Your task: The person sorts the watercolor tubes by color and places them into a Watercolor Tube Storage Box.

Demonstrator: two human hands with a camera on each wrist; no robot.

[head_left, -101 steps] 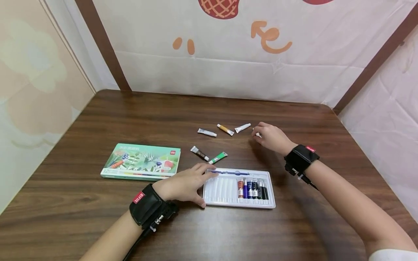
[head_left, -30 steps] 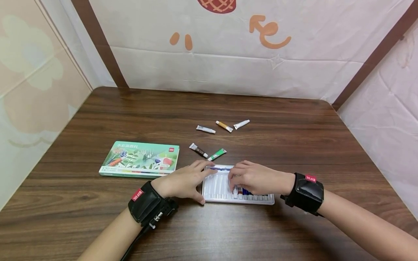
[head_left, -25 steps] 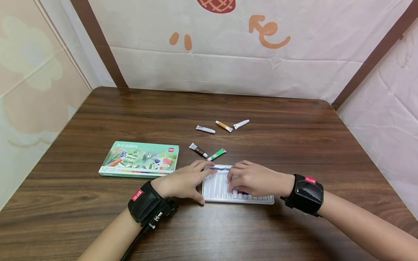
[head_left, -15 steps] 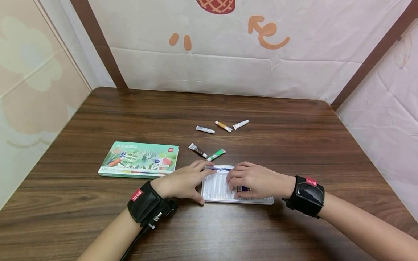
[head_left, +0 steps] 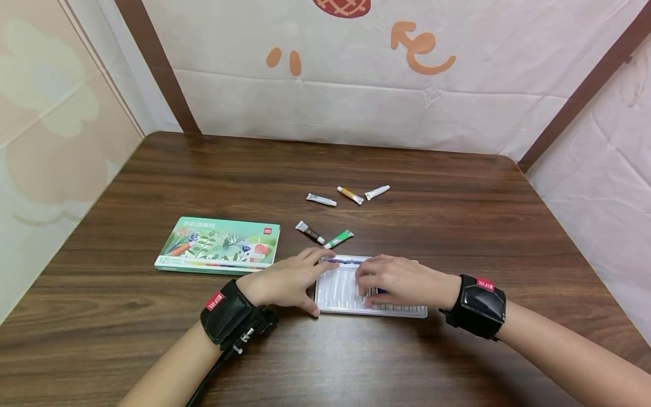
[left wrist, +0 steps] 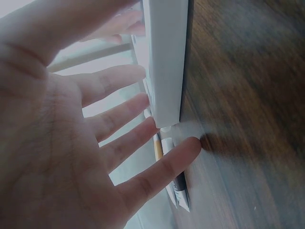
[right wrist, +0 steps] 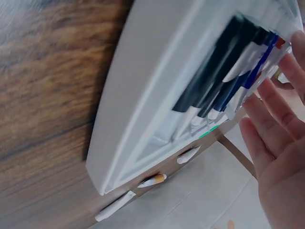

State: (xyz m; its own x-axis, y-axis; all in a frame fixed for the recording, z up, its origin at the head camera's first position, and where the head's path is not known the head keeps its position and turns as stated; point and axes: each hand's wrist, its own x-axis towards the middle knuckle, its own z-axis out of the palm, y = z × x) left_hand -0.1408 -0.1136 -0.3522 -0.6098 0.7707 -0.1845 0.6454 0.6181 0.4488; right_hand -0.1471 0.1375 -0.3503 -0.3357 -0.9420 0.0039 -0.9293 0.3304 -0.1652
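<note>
While the left hand [head_left: 286,281], fingers spread and clasping nothing, rests against the left end of the paint tray [head_left: 335,289] on the table [head_left: 356,367], the right hand [head_left: 399,281] bends over the tubes [right wrist: 209,64] inside; I can't tell whether it pinches one. Five loose tubes [head_left: 350,195] lie beyond, beside a green box [head_left: 218,246].

Head view: right hand [head_left: 404,281] covers most tubes [right wrist: 240,64] in tray [head_left: 337,291]. Brown tube [head_left: 309,232]: lettering too small to read. Red curtain print [head_left: 343,7] cut by top edge.
</note>
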